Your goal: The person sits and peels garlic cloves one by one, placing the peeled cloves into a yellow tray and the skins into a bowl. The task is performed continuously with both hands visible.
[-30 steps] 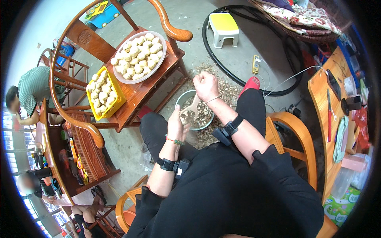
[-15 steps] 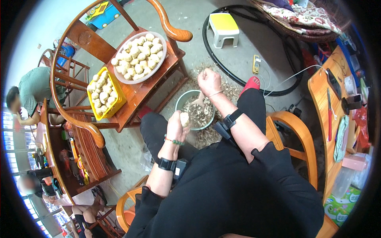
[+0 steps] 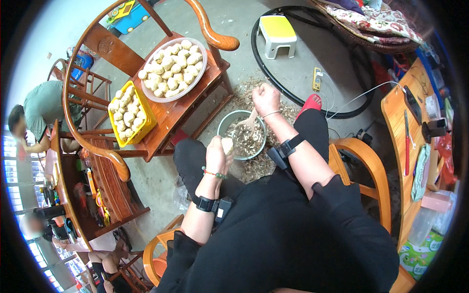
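My left hand [image 3: 215,156] is closed around a pale, lumpy piece [image 3: 226,145], like a peeled root, at the left side of a grey-green bucket [image 3: 220,122] holding brown and white peelings. My right hand [image 3: 266,99], a closed fist, is above the bucket's far right side, gripping a pale wooden-looking handled tool [image 3: 249,122] that slants down over the bucket. On a wooden chair [image 3: 166,129] at upper left stand a round plastic basin [image 3: 163,100] and a yellow rectangular basket [image 3: 147,128], both full of similar pale lumps.
Peelings lie on the floor around the bucket. A stool [image 3: 277,28], black hose [image 3: 350,115] and power strip [image 3: 316,79] are beyond. At right stands a wooden board [image 3: 395,127] with a red-handled knife [image 3: 407,158]. A person [image 3: 44,110] bends at left; another sits lower left.
My right hand has moved up and to the right, away from my left hand. My left hand has dipped slightly, and the pale piece in it now shows above its fingers.
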Action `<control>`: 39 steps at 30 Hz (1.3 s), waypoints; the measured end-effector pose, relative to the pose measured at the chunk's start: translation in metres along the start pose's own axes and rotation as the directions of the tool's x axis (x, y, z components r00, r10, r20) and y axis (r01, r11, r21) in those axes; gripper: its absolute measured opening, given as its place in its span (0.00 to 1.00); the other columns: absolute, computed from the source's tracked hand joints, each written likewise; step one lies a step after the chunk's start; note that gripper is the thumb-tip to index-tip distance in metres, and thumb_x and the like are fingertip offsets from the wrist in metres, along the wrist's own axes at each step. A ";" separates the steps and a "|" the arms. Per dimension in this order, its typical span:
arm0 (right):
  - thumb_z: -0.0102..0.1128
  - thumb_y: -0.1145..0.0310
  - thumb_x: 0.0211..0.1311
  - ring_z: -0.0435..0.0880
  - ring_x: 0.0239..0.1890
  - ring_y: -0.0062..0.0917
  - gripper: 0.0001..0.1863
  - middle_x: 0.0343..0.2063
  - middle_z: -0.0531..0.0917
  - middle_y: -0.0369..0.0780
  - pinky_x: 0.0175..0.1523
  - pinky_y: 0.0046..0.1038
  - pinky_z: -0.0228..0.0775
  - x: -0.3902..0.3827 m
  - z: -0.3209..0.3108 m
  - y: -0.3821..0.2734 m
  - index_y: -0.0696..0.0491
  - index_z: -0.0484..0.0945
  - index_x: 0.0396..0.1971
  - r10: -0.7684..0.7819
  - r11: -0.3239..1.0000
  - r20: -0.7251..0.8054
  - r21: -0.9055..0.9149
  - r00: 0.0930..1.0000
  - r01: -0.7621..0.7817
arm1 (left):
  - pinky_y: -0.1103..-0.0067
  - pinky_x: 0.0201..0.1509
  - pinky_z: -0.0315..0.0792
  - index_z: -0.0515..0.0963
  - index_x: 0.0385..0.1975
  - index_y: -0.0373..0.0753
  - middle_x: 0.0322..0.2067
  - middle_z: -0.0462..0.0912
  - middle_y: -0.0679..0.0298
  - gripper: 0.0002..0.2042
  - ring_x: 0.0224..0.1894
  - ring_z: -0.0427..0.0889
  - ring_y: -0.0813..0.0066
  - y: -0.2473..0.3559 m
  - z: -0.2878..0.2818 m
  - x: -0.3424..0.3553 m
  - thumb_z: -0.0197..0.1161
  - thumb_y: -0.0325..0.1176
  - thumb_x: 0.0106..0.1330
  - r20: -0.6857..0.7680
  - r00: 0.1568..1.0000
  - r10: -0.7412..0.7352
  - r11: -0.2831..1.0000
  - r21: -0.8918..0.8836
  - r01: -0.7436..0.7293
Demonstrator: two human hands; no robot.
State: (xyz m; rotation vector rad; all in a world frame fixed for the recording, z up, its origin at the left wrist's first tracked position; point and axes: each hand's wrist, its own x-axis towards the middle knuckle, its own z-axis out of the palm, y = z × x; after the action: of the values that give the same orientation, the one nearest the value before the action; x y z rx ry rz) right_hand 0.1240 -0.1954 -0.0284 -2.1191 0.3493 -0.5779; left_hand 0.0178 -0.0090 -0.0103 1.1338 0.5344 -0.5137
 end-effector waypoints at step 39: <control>0.58 0.67 0.50 0.67 0.12 0.21 0.13 0.07 0.67 0.41 0.20 0.27 0.60 -0.023 0.001 -0.037 0.56 0.69 0.12 -0.076 0.968 0.080 0.244 0.994 0.054 | 0.88 0.08 0.53 0.67 0.26 0.39 0.14 0.66 0.61 0.16 0.09 0.57 0.80 -0.006 -0.006 0.011 0.36 0.42 0.67 0.205 0.946 -0.252 0.870 -0.381 0.314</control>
State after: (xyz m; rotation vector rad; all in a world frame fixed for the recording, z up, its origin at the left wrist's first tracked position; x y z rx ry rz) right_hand 0.1065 -0.1634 -0.0052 -1.9190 0.1513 -0.5334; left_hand 0.0222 -0.0065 -0.0234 0.6102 0.6477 -0.6985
